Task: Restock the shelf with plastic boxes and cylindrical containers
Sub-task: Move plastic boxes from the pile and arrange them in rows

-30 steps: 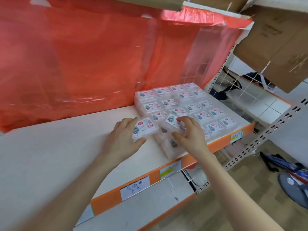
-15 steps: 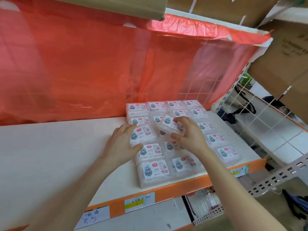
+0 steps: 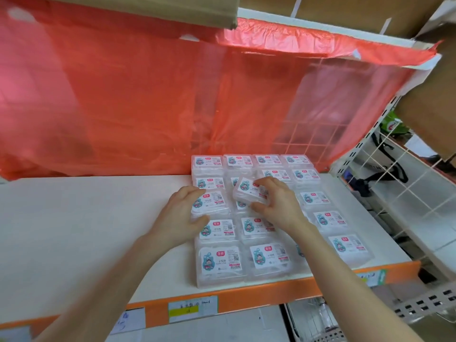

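Pinching a tilted plastic box point(image 3: 247, 193) between thumb and fingers, our right hand point(image 3: 280, 208) hovers just above the stacked boxes point(image 3: 257, 227) on the shelf point(image 3: 86, 218); our left hand point(image 3: 179, 219) curls round the neighbouring box point(image 3: 210, 203) just left, so we would lower straight down.

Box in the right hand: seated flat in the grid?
No: the right hand pinches the tilted box by its edges, one side raised above the shelved boxes beneath it.
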The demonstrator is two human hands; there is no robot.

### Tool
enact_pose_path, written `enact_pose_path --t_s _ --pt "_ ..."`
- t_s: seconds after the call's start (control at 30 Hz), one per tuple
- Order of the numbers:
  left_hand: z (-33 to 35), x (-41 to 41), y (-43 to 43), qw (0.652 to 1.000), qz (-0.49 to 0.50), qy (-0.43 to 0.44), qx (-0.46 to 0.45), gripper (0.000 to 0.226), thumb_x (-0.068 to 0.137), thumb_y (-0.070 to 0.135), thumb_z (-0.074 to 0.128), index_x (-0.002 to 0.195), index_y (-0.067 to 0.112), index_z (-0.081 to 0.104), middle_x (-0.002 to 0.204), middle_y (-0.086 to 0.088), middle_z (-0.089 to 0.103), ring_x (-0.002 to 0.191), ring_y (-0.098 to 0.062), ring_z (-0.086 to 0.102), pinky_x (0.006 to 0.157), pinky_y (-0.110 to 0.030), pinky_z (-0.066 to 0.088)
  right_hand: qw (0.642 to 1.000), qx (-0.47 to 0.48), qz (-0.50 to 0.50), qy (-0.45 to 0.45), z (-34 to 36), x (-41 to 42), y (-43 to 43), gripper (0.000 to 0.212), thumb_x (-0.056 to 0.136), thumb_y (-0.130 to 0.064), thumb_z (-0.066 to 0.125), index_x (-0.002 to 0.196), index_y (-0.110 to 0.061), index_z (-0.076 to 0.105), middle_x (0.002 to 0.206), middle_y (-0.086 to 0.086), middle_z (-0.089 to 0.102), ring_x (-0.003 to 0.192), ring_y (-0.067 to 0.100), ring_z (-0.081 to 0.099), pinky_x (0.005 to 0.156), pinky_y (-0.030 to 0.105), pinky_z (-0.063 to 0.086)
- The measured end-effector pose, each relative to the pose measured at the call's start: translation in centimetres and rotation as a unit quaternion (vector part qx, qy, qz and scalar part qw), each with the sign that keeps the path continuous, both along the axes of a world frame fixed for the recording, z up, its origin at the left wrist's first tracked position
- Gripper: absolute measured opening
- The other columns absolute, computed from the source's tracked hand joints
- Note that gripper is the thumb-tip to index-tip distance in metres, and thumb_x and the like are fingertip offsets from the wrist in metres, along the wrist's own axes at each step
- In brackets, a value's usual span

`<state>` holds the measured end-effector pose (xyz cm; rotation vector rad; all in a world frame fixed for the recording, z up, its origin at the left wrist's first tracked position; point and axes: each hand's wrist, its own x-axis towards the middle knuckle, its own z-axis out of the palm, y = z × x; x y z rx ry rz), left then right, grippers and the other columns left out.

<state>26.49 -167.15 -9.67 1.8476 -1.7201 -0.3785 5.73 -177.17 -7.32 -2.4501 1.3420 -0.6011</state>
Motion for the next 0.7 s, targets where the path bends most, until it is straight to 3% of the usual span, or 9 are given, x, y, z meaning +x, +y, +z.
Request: enact_pose_path --t_s 0.13,0.7 --pt "0.1 0.5 -0.2 1.0 -0.015 -0.015 0.001 0.062 0.082 0.021 0.065 0.138 0.013 0.04 0.141 -0.001 0.036 0.129 -0.016 0.033 0.103 -0.018 0.021 1.0 0.013 0.005 0.028 -0.3 0.5 -0.1 0.051 0.078 -0.023 0.07 0.124 -0.014 0.053 0.124 0.003 0.054 0.116 0.023 0.046 0.093 0.031 0.037" --pt "0.0 1.0 -1.1 0.998 -0.065 -0.012 -0.015 0.063 0.082 0.024 0.066 0.138 0.015 0.04 0.141 0.001 0.036 0.129 -0.015 0.031 0.1 -0.013 0.018 0.998 0.039 -0.002 0.042 -0.3 0.9 0.0 0.048 0.081 -0.016 0.066 0.127 -0.013 0.052 0.13 0.003 0.05 0.122 0.024 0.039 0.096 0.026 0.032"
